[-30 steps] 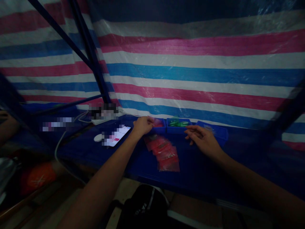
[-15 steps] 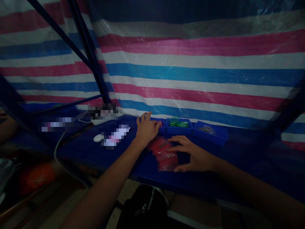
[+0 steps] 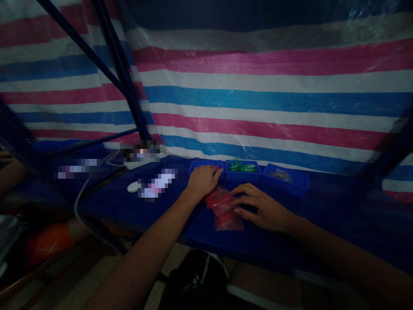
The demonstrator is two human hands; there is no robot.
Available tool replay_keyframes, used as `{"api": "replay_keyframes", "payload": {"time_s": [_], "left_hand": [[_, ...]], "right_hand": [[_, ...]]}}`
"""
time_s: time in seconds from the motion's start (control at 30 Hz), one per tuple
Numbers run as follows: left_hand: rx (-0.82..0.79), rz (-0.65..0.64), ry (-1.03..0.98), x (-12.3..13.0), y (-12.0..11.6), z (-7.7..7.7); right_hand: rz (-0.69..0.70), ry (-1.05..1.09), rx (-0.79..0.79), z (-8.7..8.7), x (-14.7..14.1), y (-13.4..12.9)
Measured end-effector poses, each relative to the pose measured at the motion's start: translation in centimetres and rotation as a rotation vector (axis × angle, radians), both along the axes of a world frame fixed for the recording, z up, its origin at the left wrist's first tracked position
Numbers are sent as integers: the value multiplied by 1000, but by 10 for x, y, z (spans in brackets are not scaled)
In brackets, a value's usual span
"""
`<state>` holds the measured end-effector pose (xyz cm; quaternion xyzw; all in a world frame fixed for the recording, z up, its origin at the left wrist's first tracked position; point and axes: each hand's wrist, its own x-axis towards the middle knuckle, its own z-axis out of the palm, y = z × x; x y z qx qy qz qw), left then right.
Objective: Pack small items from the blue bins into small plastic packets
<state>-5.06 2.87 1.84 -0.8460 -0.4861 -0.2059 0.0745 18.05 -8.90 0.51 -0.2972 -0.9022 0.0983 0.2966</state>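
Several small clear plastic bags with red contents [image 3: 228, 221] lie overlapping in a row on the blue table. My left hand [image 3: 203, 181] is at the front of the left blue bin [image 3: 195, 164], just above the far end of the row. Its fingers bend down over the bin and their tips are hidden, so what they touch does not show. My right hand [image 3: 263, 207] has its fingers apart, the tips resting at the right edge of the red bags; nothing is gripped in it.
The middle blue bin [image 3: 243, 176] holds green packets, the right blue bin [image 3: 288, 186] small clear ones. To the left are a phone-like blurred object [image 3: 158, 184], a white oval item [image 3: 132, 187] and a power strip [image 3: 142, 162]. Another person's arm [image 3: 11, 172] shows at far left.
My left hand has lowered slightly, its fingers bending down at the left bin. The right hand's fingers have come closer together against the red bags, which have shifted slightly.
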Motion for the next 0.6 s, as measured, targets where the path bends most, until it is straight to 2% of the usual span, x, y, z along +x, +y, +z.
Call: {"api": "replay_keyframes", "payload": {"time_s": [0.4,0.6], "left_hand": [[9,30,-15,1,0,-4],[-1,-58,-212,2,-5,7]], "right_hand": [[27,-70,-73,-7,-7,2],[-58,113,19,-3,-4,5]]}}
